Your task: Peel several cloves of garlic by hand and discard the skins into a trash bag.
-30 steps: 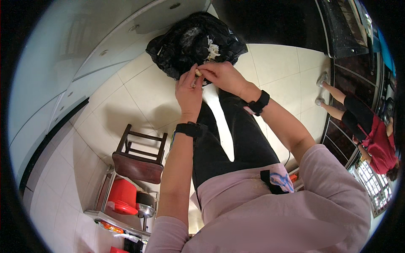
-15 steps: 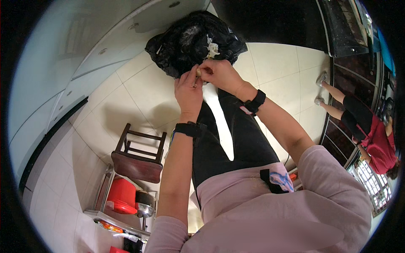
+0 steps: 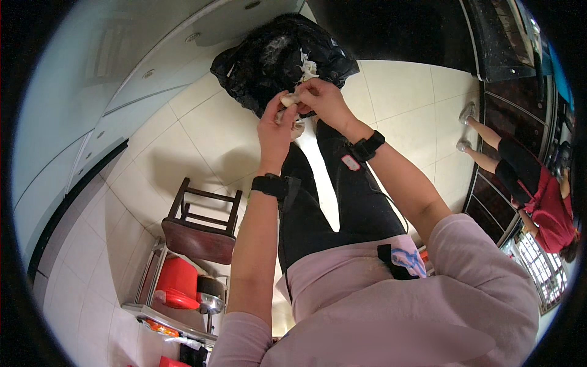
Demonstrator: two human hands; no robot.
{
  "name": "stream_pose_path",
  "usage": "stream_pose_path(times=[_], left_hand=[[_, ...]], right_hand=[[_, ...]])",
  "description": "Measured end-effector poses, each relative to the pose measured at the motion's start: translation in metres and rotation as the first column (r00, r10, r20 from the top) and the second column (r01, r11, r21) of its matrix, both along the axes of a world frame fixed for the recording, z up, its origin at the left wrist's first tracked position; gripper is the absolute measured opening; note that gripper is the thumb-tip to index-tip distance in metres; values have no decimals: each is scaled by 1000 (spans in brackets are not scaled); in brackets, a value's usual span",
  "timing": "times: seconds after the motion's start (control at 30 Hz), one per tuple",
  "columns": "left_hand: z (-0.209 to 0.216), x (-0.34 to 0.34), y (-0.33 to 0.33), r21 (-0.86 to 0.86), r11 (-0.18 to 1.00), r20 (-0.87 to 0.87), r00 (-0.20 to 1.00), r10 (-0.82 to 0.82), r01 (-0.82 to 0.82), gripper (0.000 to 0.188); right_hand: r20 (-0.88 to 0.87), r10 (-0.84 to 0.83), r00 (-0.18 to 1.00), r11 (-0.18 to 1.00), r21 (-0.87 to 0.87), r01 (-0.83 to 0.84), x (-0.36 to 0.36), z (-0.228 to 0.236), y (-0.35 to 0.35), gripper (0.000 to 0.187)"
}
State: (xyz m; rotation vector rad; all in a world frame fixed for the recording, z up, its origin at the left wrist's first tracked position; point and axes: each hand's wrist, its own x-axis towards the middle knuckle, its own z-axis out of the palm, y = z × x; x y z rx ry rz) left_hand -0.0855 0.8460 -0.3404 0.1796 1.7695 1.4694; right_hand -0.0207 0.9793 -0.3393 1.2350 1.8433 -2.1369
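A pale garlic clove (image 3: 287,100) is pinched between the thumb and forefinger of my left hand (image 3: 276,131). My left fingers are closed, and something whitish shows below them that I cannot make out. My right hand (image 3: 327,104) is closed at the clove's right end, its thumb and fingertips on a bit of pale papery skin (image 3: 296,96). Both hands are over the near edge of a black plastic bag (image 3: 263,64). White peelings (image 3: 309,66) lie on the bag's right part, just beyond my right fingers.
A bright white tapering shape (image 3: 321,177) shows between my black-clad legs. To the left stands a dark wooden stool (image 3: 199,240), with a red container (image 3: 177,281) on a rack behind it. Pale cabinets (image 3: 122,79) line the left. A person in red (image 3: 550,214) is at far right.
My hands have shifted slightly, and my right hand has turned and moved up a little. More of the clove is now visible between my fingers.
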Motion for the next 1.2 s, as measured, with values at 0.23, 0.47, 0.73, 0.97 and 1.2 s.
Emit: stream_pose_path(times=[0.23, 0.47, 0.73, 0.97, 1.2], left_hand=[[3, -1, -4, 4, 999, 162, 986, 39, -41, 31], [6, -4, -3, 62, 997, 205, 979, 21, -34, 34], [6, 0, 0, 71, 986, 290, 949, 126, -153, 38], [1, 0, 1, -89, 959, 464, 840, 281, -271, 33], [-8, 2, -1, 42, 941, 542, 799, 261, -336, 30]], right_hand=[[11, 75, 997, 995, -68, -74, -1, 1, 0, 31], [-81, 102, 991, 991, 91, -94, -1, -4, -14, 38], [-46, 62, 997, 969, 241, -49, -3, -5, -16, 26], [22, 141, 990, 850, 510, -132, -1, 3, -20, 23], [-80, -57, 995, 993, 95, 64, 2, -15, -13, 22]])
